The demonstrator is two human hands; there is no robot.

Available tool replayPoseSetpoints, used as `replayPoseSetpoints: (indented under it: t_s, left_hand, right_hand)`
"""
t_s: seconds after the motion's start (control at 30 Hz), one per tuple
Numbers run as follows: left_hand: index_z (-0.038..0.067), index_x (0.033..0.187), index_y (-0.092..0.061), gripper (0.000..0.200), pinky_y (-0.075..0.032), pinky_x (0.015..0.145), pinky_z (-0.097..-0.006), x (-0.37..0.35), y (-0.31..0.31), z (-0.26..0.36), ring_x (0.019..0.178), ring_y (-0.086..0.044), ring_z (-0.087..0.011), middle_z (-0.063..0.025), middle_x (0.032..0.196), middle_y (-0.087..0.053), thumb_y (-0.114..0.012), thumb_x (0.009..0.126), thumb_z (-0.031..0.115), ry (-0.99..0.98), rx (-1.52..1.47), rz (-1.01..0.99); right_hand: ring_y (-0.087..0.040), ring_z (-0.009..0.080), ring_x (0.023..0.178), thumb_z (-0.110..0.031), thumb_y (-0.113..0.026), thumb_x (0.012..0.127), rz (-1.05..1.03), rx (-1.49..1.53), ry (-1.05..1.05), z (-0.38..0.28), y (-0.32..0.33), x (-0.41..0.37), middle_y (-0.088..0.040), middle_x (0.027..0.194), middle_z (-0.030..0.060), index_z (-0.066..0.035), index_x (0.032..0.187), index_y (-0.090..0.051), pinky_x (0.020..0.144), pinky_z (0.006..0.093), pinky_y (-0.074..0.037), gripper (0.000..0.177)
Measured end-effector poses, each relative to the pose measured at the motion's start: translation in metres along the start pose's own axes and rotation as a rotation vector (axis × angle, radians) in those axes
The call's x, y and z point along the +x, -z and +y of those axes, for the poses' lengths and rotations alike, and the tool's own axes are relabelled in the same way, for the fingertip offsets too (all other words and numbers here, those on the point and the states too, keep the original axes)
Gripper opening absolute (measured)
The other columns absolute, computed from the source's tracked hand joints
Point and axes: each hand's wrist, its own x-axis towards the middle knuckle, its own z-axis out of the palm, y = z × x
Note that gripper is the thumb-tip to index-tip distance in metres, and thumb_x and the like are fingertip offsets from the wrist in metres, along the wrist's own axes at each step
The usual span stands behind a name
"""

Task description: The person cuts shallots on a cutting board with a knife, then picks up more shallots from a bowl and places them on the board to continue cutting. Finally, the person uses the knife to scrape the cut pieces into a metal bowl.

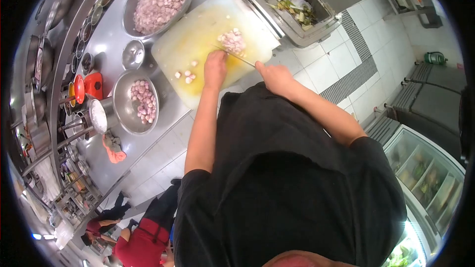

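My right hand is wrapped round the handle of a knife, whose blade lies over the yellow-stained cutting board. At the blade's other end is my left hand, fingers closed; what they hold, if anything, is hidden. Just beyond the blade sits a pile of cut pinkish shallots. Several whole peeled shallots rest on the board's left part. A large metal bowl full of shallots stands at the board's upper left, and a smaller bowl with unpeeled-looking ones is at the lower left.
An open grey bin with scraps stands beyond the board at the right. An empty small metal bowl, a red scale and an orange cloth are on the metal counter. Two people in red are at the lower left.
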Motion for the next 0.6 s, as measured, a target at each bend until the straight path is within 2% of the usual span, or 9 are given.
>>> replayPoseSetpoints:
  t_s: [0.2,0.27,0.33,0.47,0.6]
  left_hand:
    - [0.002,0.09,-0.068,0.003,-0.054,0.081,-0.0437,0.005,-0.004,-0.001,0.091,-0.067,-0.0362,-0.0145,0.092,-0.07,-0.069,0.087,0.0,-0.038,0.009,0.046]
    - [0.002,0.09,-0.068,0.003,-0.054,0.081,-0.0438,0.0,-0.003,0.0,0.09,-0.067,-0.0363,-0.0147,0.091,-0.069,-0.07,0.087,0.0,-0.037,0.0,0.031]
    - [0.001,0.093,-0.068,0.006,-0.053,0.081,-0.0456,-0.001,-0.003,0.002,0.092,-0.065,-0.0374,-0.0153,0.096,-0.07,-0.067,0.088,-0.001,-0.041,-0.012,0.029]
    - [0.001,0.093,-0.068,0.006,-0.053,0.081,-0.0453,-0.005,-0.003,0.0,0.092,-0.065,-0.0377,-0.0154,0.096,-0.07,-0.067,0.088,0.0,-0.032,-0.009,0.022]
    - [0.002,0.093,-0.069,0.009,-0.053,0.082,-0.0475,-0.005,0.004,-0.002,0.094,-0.065,-0.0378,-0.0163,0.097,-0.07,-0.065,0.086,-0.002,-0.005,0.016,0.031]
  right_hand:
    - [-0.075,0.0358,0.078,-0.006,-0.061,0.09,0.019,0.042,0.013,0.005,0.003,0.005,-0.074,0.087,0.0162,-0.004,0.123,-0.05,0.064,0.0476,-0.058,0.035]
    - [-0.075,0.0371,0.08,-0.006,-0.061,0.09,-0.06,0.062,-0.019,0.0,0.012,-0.001,-0.075,0.09,0.0179,-0.005,0.124,-0.05,0.065,0.0483,-0.058,0.036]
    - [-0.075,0.0378,0.081,-0.005,-0.061,0.089,-0.074,0.072,-0.038,0.005,0.005,0.002,-0.074,0.09,0.0182,-0.005,0.125,-0.05,0.066,0.049,-0.058,0.037]
    - [-0.075,0.0399,0.084,-0.004,-0.06,0.088,-0.095,0.127,-0.04,-0.001,0.012,-0.001,-0.074,0.089,0.0191,-0.005,0.126,-0.05,0.067,0.0508,-0.058,0.039]
    - [-0.074,0.0404,0.084,-0.004,-0.06,0.087,-0.073,0.146,-0.059,0.008,-0.009,0.012,-0.073,0.085,0.0194,-0.005,0.126,-0.05,0.068,0.0519,-0.058,0.041]
